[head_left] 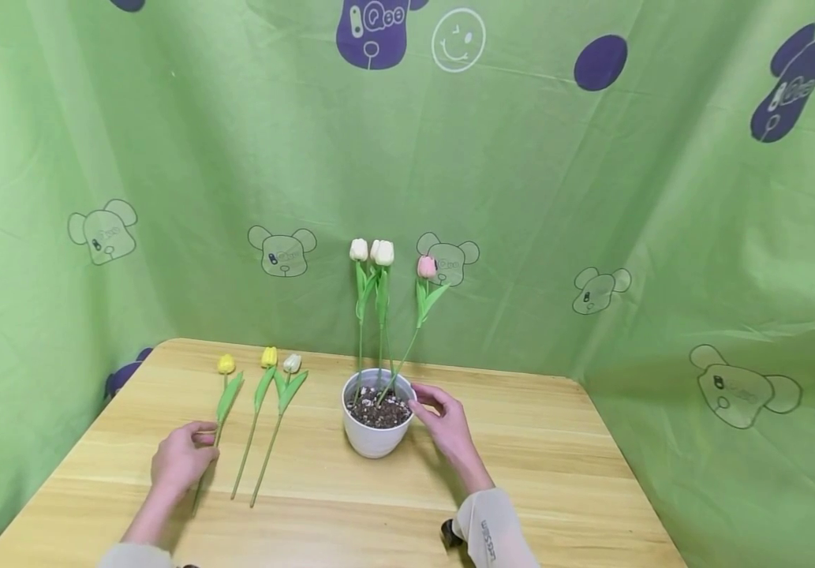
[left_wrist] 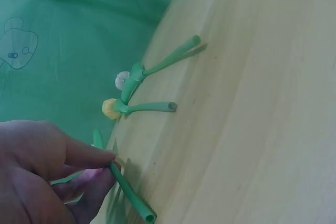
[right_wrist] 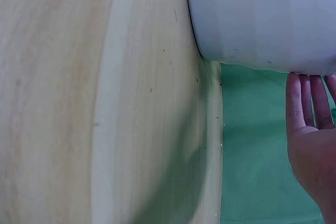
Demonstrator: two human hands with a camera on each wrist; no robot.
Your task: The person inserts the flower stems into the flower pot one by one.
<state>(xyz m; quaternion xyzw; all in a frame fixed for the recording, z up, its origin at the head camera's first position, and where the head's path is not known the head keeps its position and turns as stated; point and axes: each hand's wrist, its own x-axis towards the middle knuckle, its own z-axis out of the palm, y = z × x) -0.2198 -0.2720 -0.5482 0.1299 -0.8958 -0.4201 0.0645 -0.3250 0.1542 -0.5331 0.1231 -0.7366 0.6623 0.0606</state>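
A white pot (head_left: pixel 373 442) of dark soil stands mid-table with two white tulips (head_left: pixel 371 252) and a pink tulip (head_left: pixel 426 267) upright in it. Three more tulips lie flat to its left. My left hand (head_left: pixel 181 460) pinches the stem (left_wrist: pixel 128 190) of the leftmost one, a yellow tulip (head_left: pixel 226 364), between thumb and fingers. Beside it lie a second yellow tulip (head_left: pixel 269 356) and a white tulip (head_left: pixel 292 363), seen in the left wrist view as the yellow tulip (left_wrist: pixel 109 108) and white tulip (left_wrist: pixel 122 80). My right hand (head_left: pixel 446 422) rests against the pot's right rim, its straight fingers (right_wrist: pixel 307 103) touching the pot (right_wrist: pixel 262 19).
The wooden table (head_left: pixel 556 473) is enclosed at the back and both sides by a green printed cloth (head_left: pixel 592 197). Bare tabletop lies right of the pot and along the front edge.
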